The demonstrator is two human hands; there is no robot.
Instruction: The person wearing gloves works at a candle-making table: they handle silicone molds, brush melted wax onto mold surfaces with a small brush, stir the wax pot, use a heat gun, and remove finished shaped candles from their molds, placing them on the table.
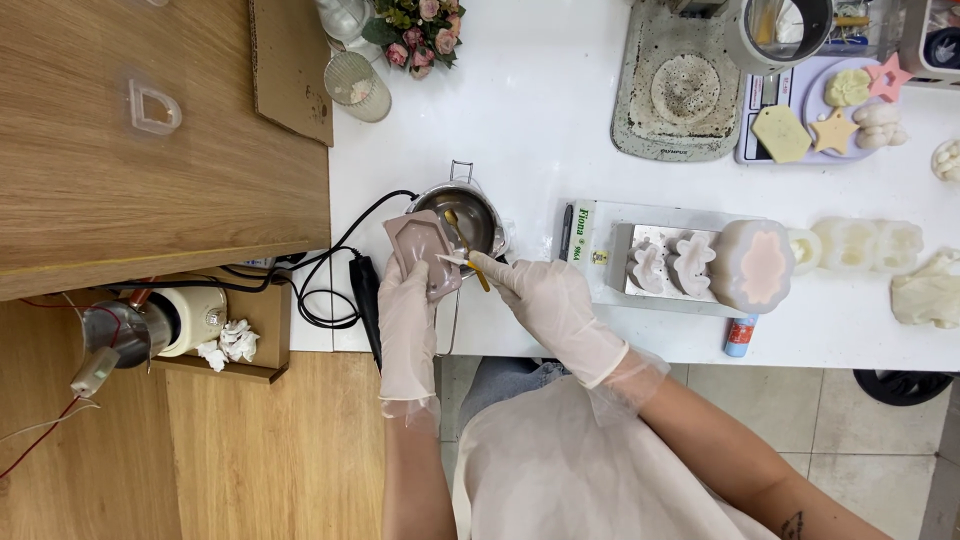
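My left hand (405,310), in a thin white glove, holds a mauve tag-shaped silicone mould (424,250) tilted up beside a small metal pot (483,212). My right hand (540,295), gloved too, grips a thin white stick (452,260) whose tip touches the mould's lower edge. A gold spoon (462,240) lies in the pot, its handle reaching out toward my right fingers.
On the white table, a metal tray (625,262) carries pale flower-shaped moulds, with a round pink-filled mould (760,265) beside it. A black pen (566,232), black cables (330,285), a scale with cast shapes (800,135) and a dirty hotplate (680,90) stand behind. A wooden counter (150,150) lies left.
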